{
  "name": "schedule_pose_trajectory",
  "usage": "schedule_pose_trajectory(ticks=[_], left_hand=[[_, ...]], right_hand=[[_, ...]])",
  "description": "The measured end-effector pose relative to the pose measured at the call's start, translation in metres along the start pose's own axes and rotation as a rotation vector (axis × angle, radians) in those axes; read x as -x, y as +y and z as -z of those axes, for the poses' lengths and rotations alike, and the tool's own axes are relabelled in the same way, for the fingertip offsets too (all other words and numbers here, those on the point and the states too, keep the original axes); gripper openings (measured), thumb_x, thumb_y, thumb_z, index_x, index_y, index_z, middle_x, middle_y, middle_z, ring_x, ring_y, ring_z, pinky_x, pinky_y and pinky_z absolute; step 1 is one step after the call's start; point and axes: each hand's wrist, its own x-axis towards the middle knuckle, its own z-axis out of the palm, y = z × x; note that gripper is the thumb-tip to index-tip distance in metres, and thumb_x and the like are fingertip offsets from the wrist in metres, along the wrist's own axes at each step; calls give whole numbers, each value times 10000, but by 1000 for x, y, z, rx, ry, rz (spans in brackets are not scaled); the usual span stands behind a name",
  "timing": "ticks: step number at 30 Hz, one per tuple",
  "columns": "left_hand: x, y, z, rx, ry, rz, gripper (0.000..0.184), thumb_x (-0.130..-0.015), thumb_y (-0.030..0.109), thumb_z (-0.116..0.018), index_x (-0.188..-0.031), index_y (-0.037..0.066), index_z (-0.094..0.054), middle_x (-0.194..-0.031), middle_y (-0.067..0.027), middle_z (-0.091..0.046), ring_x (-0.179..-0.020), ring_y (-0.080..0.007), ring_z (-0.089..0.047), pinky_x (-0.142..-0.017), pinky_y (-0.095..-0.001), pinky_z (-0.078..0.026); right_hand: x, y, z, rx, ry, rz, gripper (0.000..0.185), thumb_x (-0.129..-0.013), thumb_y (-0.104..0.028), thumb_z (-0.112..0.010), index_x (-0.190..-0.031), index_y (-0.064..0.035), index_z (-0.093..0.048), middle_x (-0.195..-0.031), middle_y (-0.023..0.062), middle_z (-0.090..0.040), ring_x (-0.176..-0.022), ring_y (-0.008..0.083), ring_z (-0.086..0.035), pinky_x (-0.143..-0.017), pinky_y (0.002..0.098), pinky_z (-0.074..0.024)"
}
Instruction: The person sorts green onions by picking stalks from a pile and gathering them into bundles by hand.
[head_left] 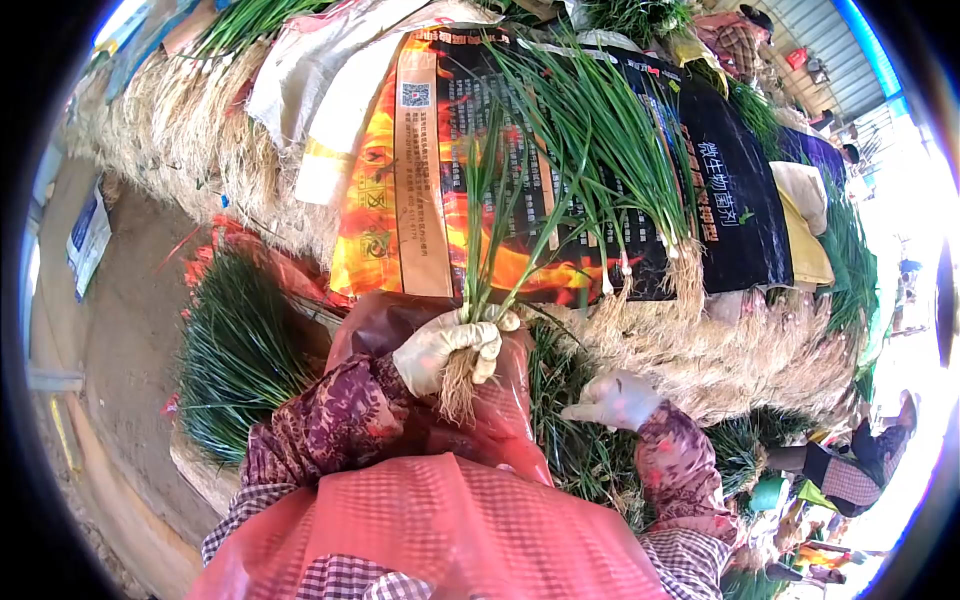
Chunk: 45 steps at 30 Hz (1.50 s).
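My left hand (pixel 450 350), in a pale glove, is closed around a small bunch of scallions (pixel 480 270). Their green leaves point up over the printed sack, and the roots hang below my fingers. My right hand (pixel 618 402), also gloved, is apart from the bunch, to its right. Its thumb side points left, the fingers are loosely bent, and nothing shows in them. Beneath that hand lies a heap of loose green leaves (pixel 570 440). More scallions (pixel 610 150) lie on the black and orange sack (pixel 420 200), with white bulbs and roots toward me.
Stacked scallions with pale roots (pixel 740 350) form a bank under the sack. A dark green bundle (pixel 240 350) stands at left beside red plastic. A red translucent apron (pixel 450 530) covers my lap. Another person (pixel 860 465) is at right, near a green container (pixel 768 494).
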Motion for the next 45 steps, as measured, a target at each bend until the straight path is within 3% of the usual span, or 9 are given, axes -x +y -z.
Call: schedule_pose_trajectory(ticks=[6, 11, 21, 31, 33, 35, 39, 41, 45], left_hand=[[-8, -3, -22, 6, -12, 49, 214, -847, 37, -588, -1058, 55, -555, -891, -58, -572, -737, -161, -543, -663, -314, -477], [-16, -21, -21, -18, 186, -349, 189, -890, -1, -551, -1062, 76, -555, -1013, -65, -596, -822, -165, -578, -709, -276, -486], [-10, -25, -9, 97, 119, -242, 128, -892, 26, -591, -995, 98, -568, -946, -43, -590, -726, -118, -567, -603, -260, -474], [8, -34, -2, 432, -82, -174, 254, -932, 79, -557, -1179, 101, -506, -981, -69, -533, -718, -121, -521, -574, -262, -451], [9, -30, -3, 364, 6, -196, 176, -939, 82, -549, -1110, 100, -512, -961, -68, -543, -702, -118, -515, -576, -264, -458], [8, -32, -2, 254, 128, -194, 137, -936, 83, -552, -1066, 102, -514, -945, -66, -547, -694, -116, -512, -577, -263, -460], [5, -59, -4, 107, 31, -196, 142, -915, 72, -569, -1039, 114, -514, -947, -99, -577, -682, -171, -564, -561, -297, -471], [15, -51, -7, 75, 96, -154, 162, -904, 57, -574, -1041, 119, -514, -935, -106, -582, -686, -192, -590, -570, -316, -484], [26, -31, -4, 83, 116, -279, 233, -918, 104, -586, -1137, 118, -507, -893, -49, -580, -699, -152, -576, -591, -300, -475]], right_hand=[[-63, -15, 68, 246, 1041, 406, 376, -870, -382, -630, -1045, -51, -666, -984, 155, -690, -811, 236, -693, -713, 346, -550], [-70, -57, 63, -713, 444, 393, 216, -876, -176, -674, -945, 8, -586, -592, 41, -576, -448, 125, -579, -369, 248, -405], [-76, -74, 2, -1494, 272, 567, 104, -936, -146, -583, -858, -80, -562, -713, 13, -609, -451, 55, -495, -377, 175, -382], [-86, -97, -47, -1580, -12, 673, 219, -907, -165, -633, -1054, -3, -619, -857, 48, -664, -638, 101, -609, -534, 211, -463], [-81, -102, -43, -1479, 174, 587, 119, -894, -122, -646, -925, -7, -652, -767, 53, -652, -649, 144, -620, -546, 259, -476], [-84, -74, -36, -513, 683, 697, 110, -895, -122, -643, -870, -16, -662, -740, 74, -644, -627, 146, -612, -548, 299, -475], [-60, -32, -37, 228, 1006, 746, 148, -881, -142, -624, -755, -69, -595, -661, 70, -571, -562, 189, -586, -478, 335, -462], [-50, 16, -32, 367, 1092, 422, 142, -893, -133, -586, -755, -110, -567, -631, 54, -529, -546, 165, -573, -440, 317, -455], [-5, 45, -32, 458, -167, 133, 126, -868, -233, -636, -822, -116, -654, -711, 90, -632, -632, 198, -616, -646, 303, -537]])
